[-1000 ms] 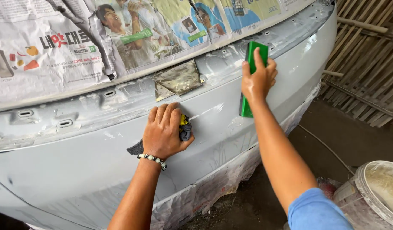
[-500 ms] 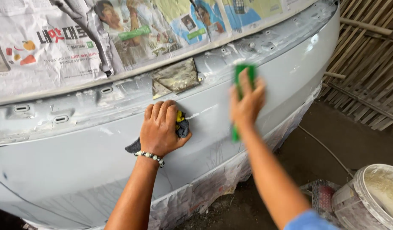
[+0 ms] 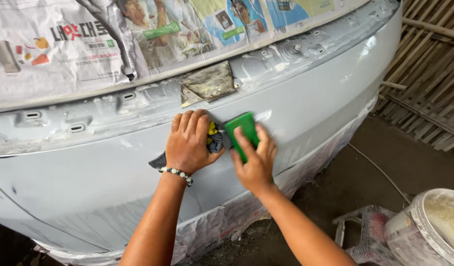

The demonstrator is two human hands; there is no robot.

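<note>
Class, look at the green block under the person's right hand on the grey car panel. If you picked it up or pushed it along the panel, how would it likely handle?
The green block probably feels light: the right hand covers it with spread fingers alone. It looks flat-faced, so it should slide rather than roll. The wet-looking grey panel may make it slippery.

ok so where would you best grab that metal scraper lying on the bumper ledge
Take the metal scraper by its narrow lower-left end, coming from below and in front. The wide smeared blade lies flat on the ledge of the grey bumper, its far edge near the newspaper masking, so the near end is freer for fingers.
</note>
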